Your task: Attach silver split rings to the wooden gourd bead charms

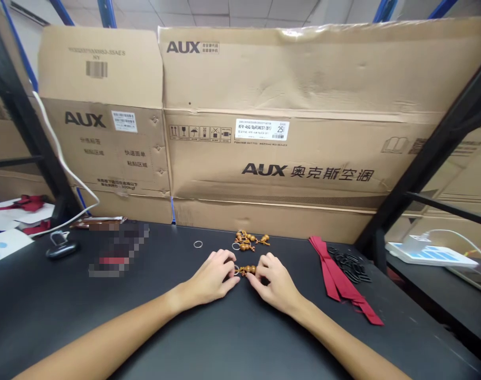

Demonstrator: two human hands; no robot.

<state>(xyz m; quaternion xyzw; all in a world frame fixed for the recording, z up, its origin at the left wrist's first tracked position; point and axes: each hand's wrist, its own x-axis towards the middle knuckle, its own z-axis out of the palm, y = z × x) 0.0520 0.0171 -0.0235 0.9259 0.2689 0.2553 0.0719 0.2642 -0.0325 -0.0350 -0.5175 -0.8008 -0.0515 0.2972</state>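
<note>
On the black table in front of me lies a keychain (249,269) with brown gourd-shaped wooden beads, an orange cord and a metal split ring (237,271). My left hand (214,275) has its fingers closed at the ring end. The bead end is between the curled thumb and fingers of my right hand (275,279). Just beyond my hands sits a small pile of similar gourd keychains (249,238), one with its ring showing. A loose split ring (198,244) rests alone behind my left hand.
Red ribbon strips (335,274) and a heap of black clips or loops (350,265) lie at right. A dark, round-ended object (62,249) and a pixelated item (119,250) are at left. Large cardboard boxes (304,153) stand along the back; a white power strip (426,254) is far right.
</note>
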